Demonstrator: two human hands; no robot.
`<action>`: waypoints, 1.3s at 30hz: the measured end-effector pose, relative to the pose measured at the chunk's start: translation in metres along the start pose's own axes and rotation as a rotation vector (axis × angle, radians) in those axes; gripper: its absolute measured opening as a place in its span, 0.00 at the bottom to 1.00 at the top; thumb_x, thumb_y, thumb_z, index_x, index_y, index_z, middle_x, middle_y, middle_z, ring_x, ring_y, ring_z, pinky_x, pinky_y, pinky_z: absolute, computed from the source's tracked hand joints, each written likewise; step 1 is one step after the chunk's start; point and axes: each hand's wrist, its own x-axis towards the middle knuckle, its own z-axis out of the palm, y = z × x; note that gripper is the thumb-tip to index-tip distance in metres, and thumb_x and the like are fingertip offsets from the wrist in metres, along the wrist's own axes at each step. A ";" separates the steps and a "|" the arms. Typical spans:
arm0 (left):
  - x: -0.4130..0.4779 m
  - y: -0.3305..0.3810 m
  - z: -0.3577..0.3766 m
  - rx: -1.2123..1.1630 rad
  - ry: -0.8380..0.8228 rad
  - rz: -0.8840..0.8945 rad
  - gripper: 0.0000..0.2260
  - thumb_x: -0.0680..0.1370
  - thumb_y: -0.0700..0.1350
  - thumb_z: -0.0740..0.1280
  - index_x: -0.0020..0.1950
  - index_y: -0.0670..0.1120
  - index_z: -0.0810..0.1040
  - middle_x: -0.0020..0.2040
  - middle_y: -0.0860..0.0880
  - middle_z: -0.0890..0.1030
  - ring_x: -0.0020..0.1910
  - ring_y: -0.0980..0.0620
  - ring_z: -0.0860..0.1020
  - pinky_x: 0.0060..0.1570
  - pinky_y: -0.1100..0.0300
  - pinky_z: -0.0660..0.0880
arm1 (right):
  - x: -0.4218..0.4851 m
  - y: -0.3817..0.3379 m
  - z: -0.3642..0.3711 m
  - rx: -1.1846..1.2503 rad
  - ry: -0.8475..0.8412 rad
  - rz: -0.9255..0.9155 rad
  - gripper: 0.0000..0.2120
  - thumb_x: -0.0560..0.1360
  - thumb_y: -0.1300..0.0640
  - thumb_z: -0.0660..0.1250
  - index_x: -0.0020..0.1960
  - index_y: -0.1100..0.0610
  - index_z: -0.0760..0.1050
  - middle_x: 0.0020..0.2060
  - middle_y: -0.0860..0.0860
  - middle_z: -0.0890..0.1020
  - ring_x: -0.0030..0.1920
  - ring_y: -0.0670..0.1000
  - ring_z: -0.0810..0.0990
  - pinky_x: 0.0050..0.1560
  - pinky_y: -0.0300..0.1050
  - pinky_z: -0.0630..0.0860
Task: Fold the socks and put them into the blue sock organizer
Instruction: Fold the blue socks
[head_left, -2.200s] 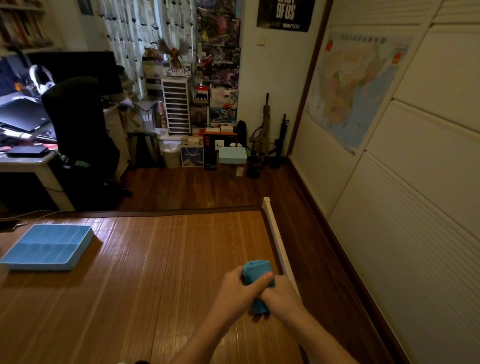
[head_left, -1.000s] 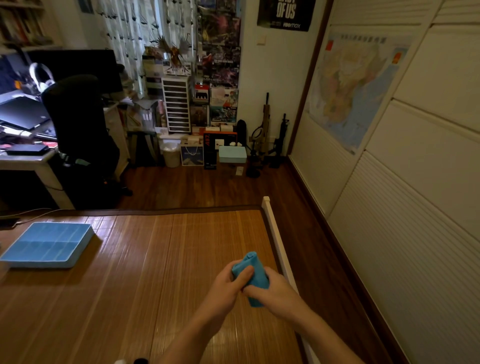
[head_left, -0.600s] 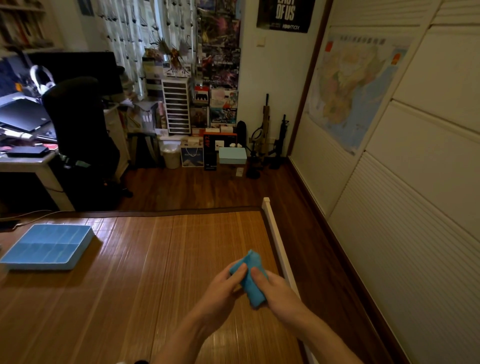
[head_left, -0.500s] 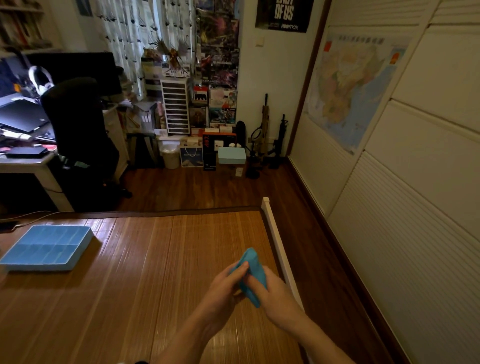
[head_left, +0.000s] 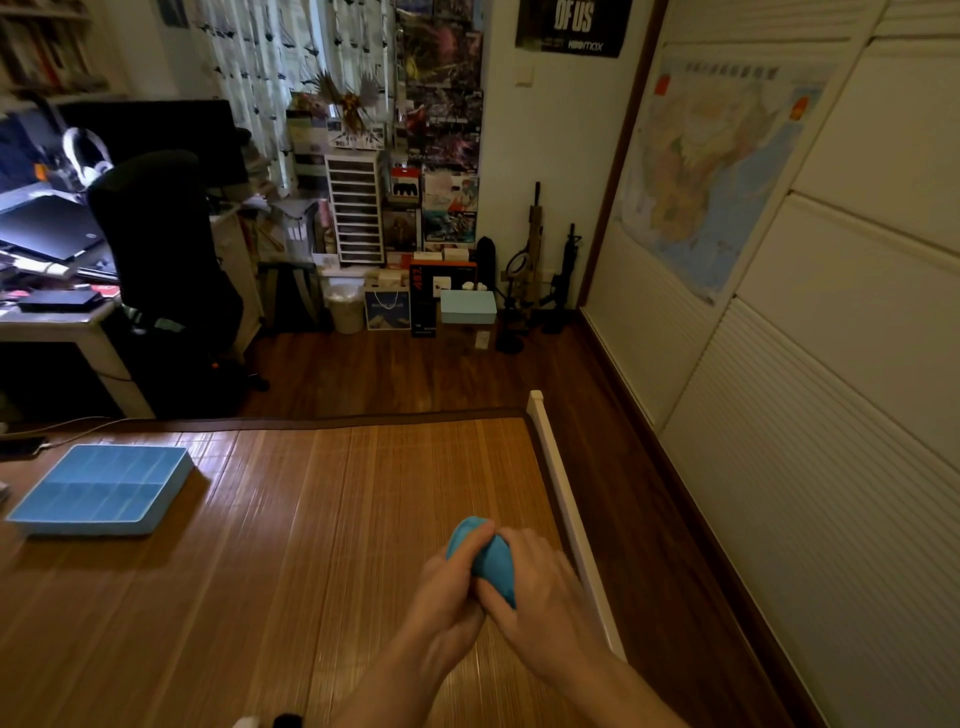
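— While both hands are closed around it, how does the sock look?

— The left hand (head_left: 447, 587) and the right hand (head_left: 540, 587) are pressed together above the bamboo mat (head_left: 311, 519). Between them is a bright blue sock (head_left: 488, 558), bunched into a rounded lump. The left thumb lies across its top. The right fingers are curled round its lower right side. Only the upper part and a strip on the right can be seen; the rest is hidden inside the palms.

— And where is it compared with the organizer?

— Well apart. The blue sock organizer (head_left: 104, 488) sits on the mat at the far left, with its divided compartments facing up. The hands are near the right edge of the mat, close to the white bed rail (head_left: 566, 499).

— What is different from before?

— About two seconds ago the bundle stood more upright between the hands, like a flat folded rectangle. Half a second ago it was a narrow, tilted strip. Now it is rounder and more covered by the fingers. The hands are almost in the same place, and the organizer has not moved.
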 end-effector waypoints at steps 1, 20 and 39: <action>-0.001 -0.002 0.002 -0.031 0.006 0.001 0.27 0.70 0.43 0.78 0.64 0.32 0.77 0.55 0.33 0.85 0.51 0.39 0.87 0.43 0.50 0.85 | 0.001 0.000 0.000 -0.023 0.013 -0.034 0.25 0.78 0.41 0.64 0.71 0.47 0.64 0.57 0.41 0.72 0.53 0.41 0.72 0.57 0.39 0.74; -0.003 0.008 0.001 -0.209 -0.138 -0.049 0.22 0.75 0.41 0.74 0.67 0.35 0.77 0.56 0.34 0.84 0.52 0.38 0.86 0.46 0.47 0.85 | -0.002 0.004 0.007 0.066 0.150 -0.023 0.38 0.72 0.30 0.65 0.76 0.44 0.61 0.65 0.39 0.63 0.64 0.41 0.67 0.61 0.36 0.72; 0.013 -0.013 -0.088 -0.459 0.057 -0.104 0.22 0.76 0.56 0.73 0.49 0.36 0.81 0.48 0.35 0.83 0.45 0.38 0.86 0.41 0.47 0.85 | -0.004 -0.013 0.061 -0.011 -0.124 -0.227 0.19 0.77 0.47 0.69 0.64 0.54 0.80 0.49 0.47 0.78 0.46 0.45 0.77 0.46 0.41 0.79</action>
